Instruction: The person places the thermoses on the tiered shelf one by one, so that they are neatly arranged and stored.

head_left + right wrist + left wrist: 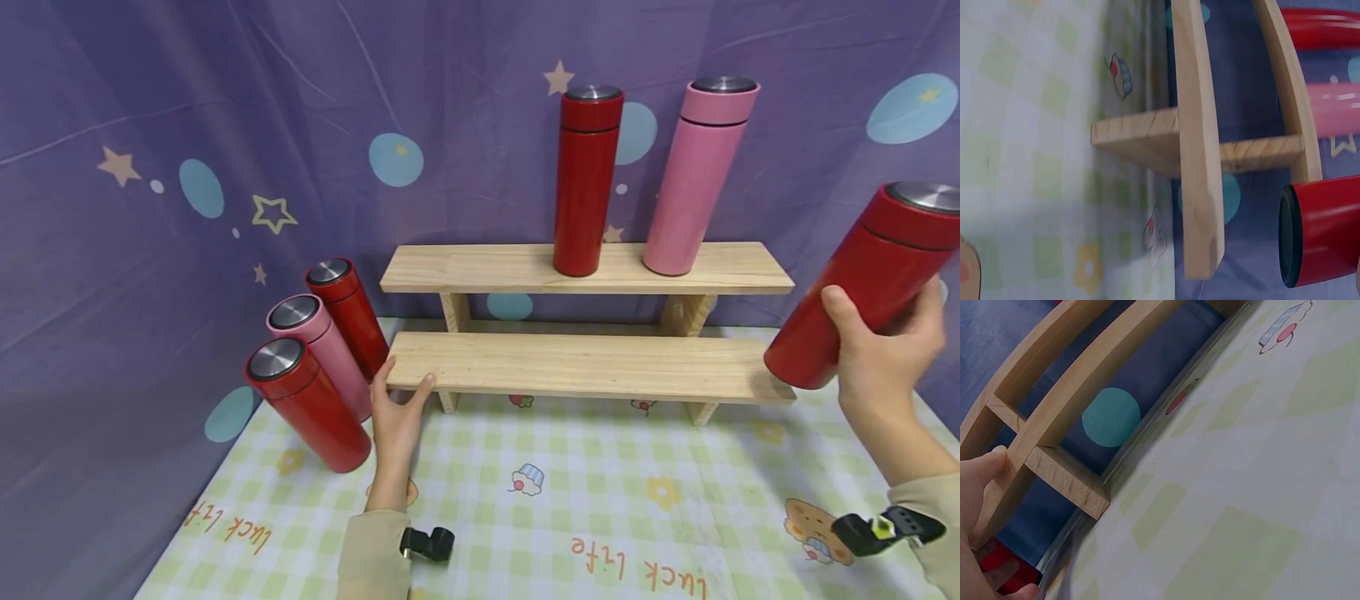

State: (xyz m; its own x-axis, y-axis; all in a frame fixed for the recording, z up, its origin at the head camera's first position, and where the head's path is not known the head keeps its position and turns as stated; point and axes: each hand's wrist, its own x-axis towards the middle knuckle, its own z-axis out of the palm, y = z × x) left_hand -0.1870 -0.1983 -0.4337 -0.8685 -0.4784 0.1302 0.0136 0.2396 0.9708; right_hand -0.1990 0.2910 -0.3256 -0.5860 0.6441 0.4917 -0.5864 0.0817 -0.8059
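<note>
My right hand (888, 342) grips a red thermos (870, 275) with a steel-topped lid, raised at the right and tilted. Its base overlaps the right end of the lower shelf board in the head view; in the right wrist view the dark underside of this thermos (1325, 231) shows beside the rack. At the other end, my left hand (397, 417) holds the left front corner of the two-tier wooden shelf (585, 367), thumb at the front edge. A red thermos (588, 183) and a pink thermos (701, 175) stand on the upper board.
Left of the rack stand a red thermos (311, 408) in front, a pink thermos (322, 358) and another red thermos (348, 317) behind. A green checked cloth (480, 508) covers the table. A purple patterned curtain (465, 67) hangs behind the rack.
</note>
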